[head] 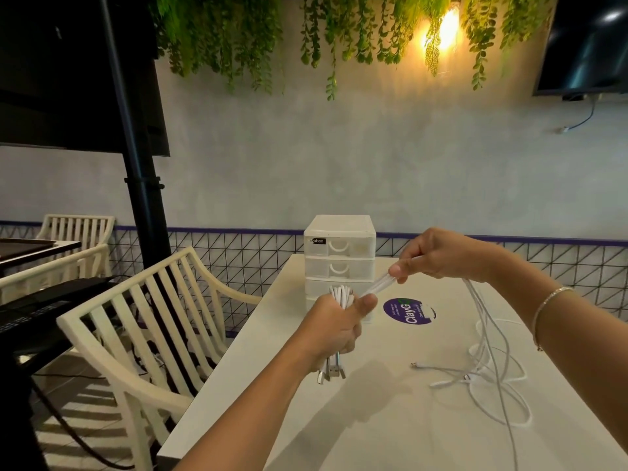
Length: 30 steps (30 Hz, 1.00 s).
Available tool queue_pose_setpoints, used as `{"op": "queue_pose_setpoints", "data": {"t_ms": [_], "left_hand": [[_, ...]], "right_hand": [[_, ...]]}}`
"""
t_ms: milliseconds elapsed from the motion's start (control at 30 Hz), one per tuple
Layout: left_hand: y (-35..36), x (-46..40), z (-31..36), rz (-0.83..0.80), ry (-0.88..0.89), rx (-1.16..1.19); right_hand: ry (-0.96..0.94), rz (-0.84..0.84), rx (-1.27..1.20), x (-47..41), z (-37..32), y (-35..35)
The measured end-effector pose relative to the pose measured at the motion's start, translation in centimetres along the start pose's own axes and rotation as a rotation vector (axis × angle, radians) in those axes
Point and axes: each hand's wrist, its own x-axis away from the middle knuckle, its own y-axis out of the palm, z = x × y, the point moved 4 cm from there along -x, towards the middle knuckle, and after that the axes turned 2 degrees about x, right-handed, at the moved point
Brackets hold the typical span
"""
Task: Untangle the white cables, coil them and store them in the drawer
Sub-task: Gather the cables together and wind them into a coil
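Observation:
My left hand [334,329] grips a folded bundle of white cable [342,294]; loops stick out above the fist and metal plugs [331,371] hang below it. A taut stretch of the same cables [379,286] runs up to my right hand [438,258], which pinches it between thumb and fingers. From that hand the strands drop to a loose white tangle [489,368] lying on the white table [373,419]. A small white drawer unit [339,253] stands just behind my hands, its visible drawers closed; its lower drawers are partly hidden by the hands.
A round purple sticker [406,312] marks the table near the drawer unit. A cream slatted chair [142,334] stands at the table's left edge. Further left are a black pole [142,198], another table and more chairs. A wire-grid railing [238,256] runs behind.

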Motion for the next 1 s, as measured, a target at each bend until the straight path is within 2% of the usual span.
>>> {"op": "queue_pose_setpoints", "data": {"t_ms": [233,367,533,733,867,1000], "left_hand": [[1.5,0.5,0.6,-0.219,-0.031,-0.159],[1.9,0.6,0.5,-0.307,-0.083,-0.193],[2.1,0.5,0.1,-0.330,-0.080,-0.205],[2.2,0.6,-0.1,-0.348,-0.084,-0.012],[1.9,0.6,0.3,-0.407,-0.033,0.145],[2.0,0.5,0.1,-0.436,-0.073,0.227]], "right_hand": [[-0.015,0.063,0.027,-1.5,-0.3,0.1],[-0.108,0.065,-0.002,-2.0,-1.9,0.5],[-0.173,0.069,-0.056,-2.2,-3.3,0.8],[-0.162,0.069,-0.042,-2.6,-3.6,1.2],[-0.168,0.097,-0.153,-2.8,-3.1,2.0],[-0.204,0.106,-0.278,-2.7,-3.6,2.3]]}}
